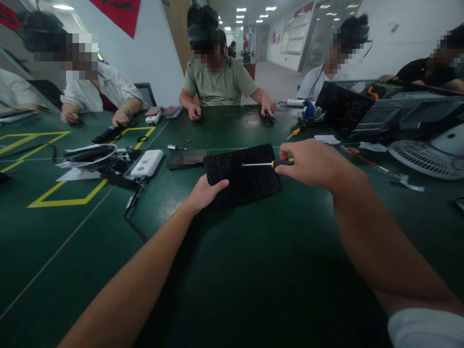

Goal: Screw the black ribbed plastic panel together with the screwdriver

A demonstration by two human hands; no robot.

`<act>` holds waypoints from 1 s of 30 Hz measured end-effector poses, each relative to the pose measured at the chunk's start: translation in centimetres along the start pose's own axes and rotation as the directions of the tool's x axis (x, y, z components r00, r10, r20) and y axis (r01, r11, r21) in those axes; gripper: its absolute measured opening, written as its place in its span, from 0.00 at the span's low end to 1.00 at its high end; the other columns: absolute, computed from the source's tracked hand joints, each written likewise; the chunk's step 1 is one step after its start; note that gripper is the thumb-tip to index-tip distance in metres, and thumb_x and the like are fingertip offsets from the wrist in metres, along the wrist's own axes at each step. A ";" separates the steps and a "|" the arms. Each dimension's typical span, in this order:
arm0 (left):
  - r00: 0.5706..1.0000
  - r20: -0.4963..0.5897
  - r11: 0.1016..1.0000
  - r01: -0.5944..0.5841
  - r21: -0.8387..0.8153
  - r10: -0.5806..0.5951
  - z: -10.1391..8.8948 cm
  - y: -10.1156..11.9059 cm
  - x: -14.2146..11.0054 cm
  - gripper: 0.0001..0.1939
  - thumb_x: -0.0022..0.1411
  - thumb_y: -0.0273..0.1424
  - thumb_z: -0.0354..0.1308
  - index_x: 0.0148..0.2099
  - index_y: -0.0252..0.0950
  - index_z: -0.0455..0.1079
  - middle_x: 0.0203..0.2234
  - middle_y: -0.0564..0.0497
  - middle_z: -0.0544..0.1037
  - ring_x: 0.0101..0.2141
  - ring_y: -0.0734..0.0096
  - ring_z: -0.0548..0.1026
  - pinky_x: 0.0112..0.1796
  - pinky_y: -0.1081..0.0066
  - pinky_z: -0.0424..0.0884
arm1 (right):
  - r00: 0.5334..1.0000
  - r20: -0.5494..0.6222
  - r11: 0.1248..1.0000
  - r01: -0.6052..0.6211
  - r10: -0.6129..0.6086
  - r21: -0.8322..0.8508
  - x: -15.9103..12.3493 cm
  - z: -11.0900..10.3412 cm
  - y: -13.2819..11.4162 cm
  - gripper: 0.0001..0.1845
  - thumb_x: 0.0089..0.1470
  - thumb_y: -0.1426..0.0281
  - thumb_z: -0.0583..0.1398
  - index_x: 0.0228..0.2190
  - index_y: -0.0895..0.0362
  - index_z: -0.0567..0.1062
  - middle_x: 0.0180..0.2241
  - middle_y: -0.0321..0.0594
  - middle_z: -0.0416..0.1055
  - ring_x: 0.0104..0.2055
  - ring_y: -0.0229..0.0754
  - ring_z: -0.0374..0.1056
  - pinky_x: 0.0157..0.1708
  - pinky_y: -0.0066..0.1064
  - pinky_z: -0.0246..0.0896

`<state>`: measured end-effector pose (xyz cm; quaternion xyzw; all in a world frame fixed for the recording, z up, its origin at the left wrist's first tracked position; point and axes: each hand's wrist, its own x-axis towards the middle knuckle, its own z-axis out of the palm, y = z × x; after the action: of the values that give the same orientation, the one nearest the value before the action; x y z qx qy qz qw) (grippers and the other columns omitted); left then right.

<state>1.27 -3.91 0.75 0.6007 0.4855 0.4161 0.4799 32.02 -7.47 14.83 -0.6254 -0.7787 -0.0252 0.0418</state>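
Note:
My left hand (208,192) grips the left edge of a flat black rectangular panel (250,181), thumb on its upper face. The panel is tilted above the green table, and its exact kind is hard to make out. In my right hand (308,162) is a screwdriver (259,165) with a black and yellow handle. Its metal shaft points left across the panel, and the tip appears at or just over the panel's surface near a small dark spot. My right fingers are closed around the handle.
Beyond the panel lies a dark strip (184,160) beside small metal parts (176,147). A white power bank (147,163) with a cable sits left. At right are a white fan (431,153), a red-handled tool (366,159) and a computer case (406,113). Several people sit around the table.

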 end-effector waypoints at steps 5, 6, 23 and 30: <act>1.000 -0.001 1.000 0.010 -0.006 -0.010 0.0 0.0 0.0 0.27 0.61 0.42 0.75 0.59 0.35 0.81 0.58 0.37 0.87 0.60 0.40 0.83 0.65 0.38 0.75 | 1.000 0.003 1.000 0.008 -0.008 0.003 0.1 0.0 0.0 0.15 0.64 0.56 0.63 0.44 0.51 0.83 0.40 0.49 0.83 0.41 0.56 0.76 0.35 0.41 0.57; 1.000 -0.004 1.000 0.012 -0.010 -0.012 0.1 0.0 0.1 0.27 0.61 0.42 0.75 0.59 0.35 0.81 0.58 0.37 0.87 0.61 0.40 0.83 0.65 0.38 0.75 | 1.000 0.006 1.000 0.012 -0.012 0.002 0.1 0.0 0.0 0.15 0.64 0.56 0.63 0.44 0.51 0.83 0.40 0.49 0.83 0.41 0.56 0.76 0.35 0.41 0.57; 1.000 -0.008 1.000 0.022 -0.012 -0.022 0.0 0.3 -0.1 0.27 0.60 0.42 0.76 0.57 0.35 0.80 0.57 0.36 0.87 0.60 0.40 0.83 0.65 0.38 0.75 | 0.995 0.101 0.999 -0.020 0.025 -0.044 0.3 0.0 0.0 0.28 0.72 0.48 0.53 0.43 0.51 0.87 0.42 0.52 0.84 0.45 0.60 0.78 0.37 0.44 0.63; 1.000 0.005 1.000 0.010 -0.001 -0.010 0.0 0.3 -0.1 0.30 0.60 0.45 0.77 0.59 0.35 0.80 0.58 0.37 0.87 0.61 0.39 0.83 0.65 0.38 0.75 | 0.992 0.117 0.998 -0.038 0.043 -0.047 0.3 -0.1 -0.1 0.28 0.73 0.48 0.53 0.43 0.51 0.86 0.41 0.51 0.84 0.43 0.58 0.78 0.37 0.43 0.64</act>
<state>1.30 -3.99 1.07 0.5990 0.4872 0.4124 0.4835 31.83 -7.23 14.96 -0.6422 -0.7663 -0.0047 -0.0179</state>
